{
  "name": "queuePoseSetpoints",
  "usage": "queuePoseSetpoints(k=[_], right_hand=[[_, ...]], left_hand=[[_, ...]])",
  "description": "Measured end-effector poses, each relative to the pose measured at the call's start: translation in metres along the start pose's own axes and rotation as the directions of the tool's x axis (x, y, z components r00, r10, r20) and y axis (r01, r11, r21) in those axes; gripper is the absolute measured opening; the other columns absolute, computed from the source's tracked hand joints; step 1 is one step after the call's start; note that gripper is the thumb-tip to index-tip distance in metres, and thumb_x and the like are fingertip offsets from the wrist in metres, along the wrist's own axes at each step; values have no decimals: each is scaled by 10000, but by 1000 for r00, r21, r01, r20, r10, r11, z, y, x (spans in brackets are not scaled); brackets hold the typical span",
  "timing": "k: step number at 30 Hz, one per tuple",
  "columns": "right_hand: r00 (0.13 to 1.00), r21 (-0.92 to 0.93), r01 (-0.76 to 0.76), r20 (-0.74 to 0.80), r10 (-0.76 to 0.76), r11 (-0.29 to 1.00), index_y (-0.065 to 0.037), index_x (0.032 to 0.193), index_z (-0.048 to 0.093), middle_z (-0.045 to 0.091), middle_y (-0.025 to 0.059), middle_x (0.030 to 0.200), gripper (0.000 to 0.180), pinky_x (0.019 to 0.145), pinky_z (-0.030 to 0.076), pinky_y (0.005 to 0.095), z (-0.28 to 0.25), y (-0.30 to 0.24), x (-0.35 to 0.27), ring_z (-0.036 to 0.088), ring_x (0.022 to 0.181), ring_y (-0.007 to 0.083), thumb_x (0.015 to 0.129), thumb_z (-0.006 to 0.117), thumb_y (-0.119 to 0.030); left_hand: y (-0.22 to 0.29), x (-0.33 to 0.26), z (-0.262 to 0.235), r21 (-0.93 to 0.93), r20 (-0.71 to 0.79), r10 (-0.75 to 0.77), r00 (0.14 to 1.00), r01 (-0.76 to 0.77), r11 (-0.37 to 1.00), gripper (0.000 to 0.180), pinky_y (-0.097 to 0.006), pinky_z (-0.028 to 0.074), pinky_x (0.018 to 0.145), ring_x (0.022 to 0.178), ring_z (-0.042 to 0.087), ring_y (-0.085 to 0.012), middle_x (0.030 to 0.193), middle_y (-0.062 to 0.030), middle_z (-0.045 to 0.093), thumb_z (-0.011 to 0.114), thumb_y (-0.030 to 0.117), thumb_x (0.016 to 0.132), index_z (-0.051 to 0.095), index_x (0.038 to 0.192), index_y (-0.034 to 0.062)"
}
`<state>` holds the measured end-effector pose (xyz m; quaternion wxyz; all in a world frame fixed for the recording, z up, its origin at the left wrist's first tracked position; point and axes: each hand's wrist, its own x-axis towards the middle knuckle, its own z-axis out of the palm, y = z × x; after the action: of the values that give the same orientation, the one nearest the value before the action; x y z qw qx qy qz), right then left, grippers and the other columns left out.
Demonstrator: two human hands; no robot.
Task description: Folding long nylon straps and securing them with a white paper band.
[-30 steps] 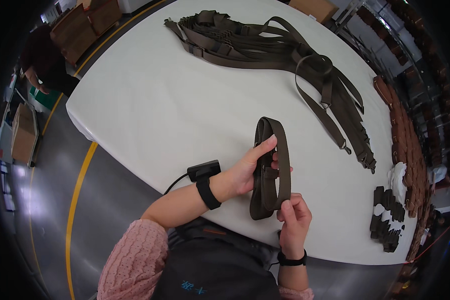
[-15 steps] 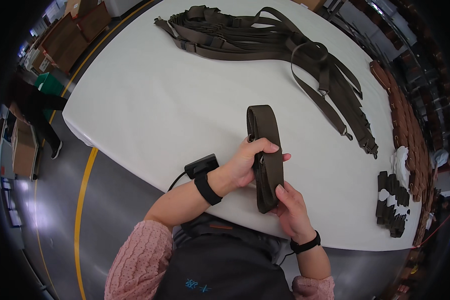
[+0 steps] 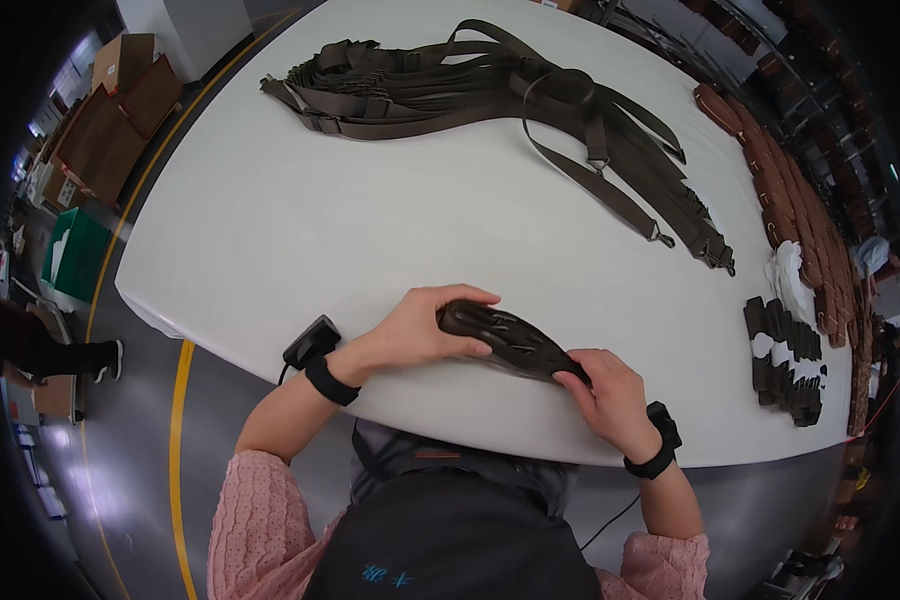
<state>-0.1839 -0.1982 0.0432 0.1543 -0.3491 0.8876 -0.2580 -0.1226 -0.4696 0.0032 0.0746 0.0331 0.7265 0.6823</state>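
Between my hands is a coiled dark brown webbing strap (image 3: 515,340), lying on its side near the table's front edge, its folded layers facing up. My left hand (image 3: 425,325) grips its left end, with the thumb on the near side and the fingers over the far side. At the right end my right hand (image 3: 605,392) pinches the coil. Farther back lies a long bundle of similar straps (image 3: 440,95) with buckles and metal hooks. One loose strap (image 3: 595,185) curls off it and ends in a hook.
The white table (image 3: 270,220) fills most of the view. Several dark folded straps with white wraps (image 3: 785,360) lie at its right end, beside a row of brown leather-like pieces (image 3: 770,180). A green crate (image 3: 75,255) and a person's leg (image 3: 65,358) show on the left.
The coil was held upright on edge; now it is turned sideways and lower, nearly level. My hands have moved apart to its two ends. The view has shifted, and the person at left has moved.
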Motion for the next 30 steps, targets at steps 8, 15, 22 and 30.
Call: queuePoseSetpoints(k=[8,15,22,30], right_hand=[[929,-225,181,-280,-241,957,-85,981,627,623,31,899,202,698,502,316,23,25,-6,586,877,217,805,679,-168],[918,-177,220,-296,-265,959,-91,1125,596,607,49,988,311,741,500,331,16,34,-15,564,918,241,824,656,-143],[925,-140,237,-270,-268,961,-112,1105,607,609,27,977,279,765,503,312,-12,43,-6,555,944,218,831,646,-146],[923,-115,148,-341,-179,982,-107,1108,618,619,51,995,256,759,501,338,-32,104,25,568,926,249,861,624,-173]], left_hand=[[2,15,43,821,247,343,906,-384,423,421,-341,476,797,943,559,-231,1020,-67,576,674,323,819,559,1139,74],[4,24,48,852,308,309,900,-405,331,389,-335,476,790,927,556,-231,987,-62,570,645,364,832,564,1078,74],[26,40,52,863,273,373,887,-397,312,371,-357,495,715,853,579,-250,931,-63,578,710,316,784,587,1031,68],[14,112,76,873,246,445,861,-396,285,342,-356,488,703,826,581,-260,918,-85,582,687,297,802,588,1028,59]])
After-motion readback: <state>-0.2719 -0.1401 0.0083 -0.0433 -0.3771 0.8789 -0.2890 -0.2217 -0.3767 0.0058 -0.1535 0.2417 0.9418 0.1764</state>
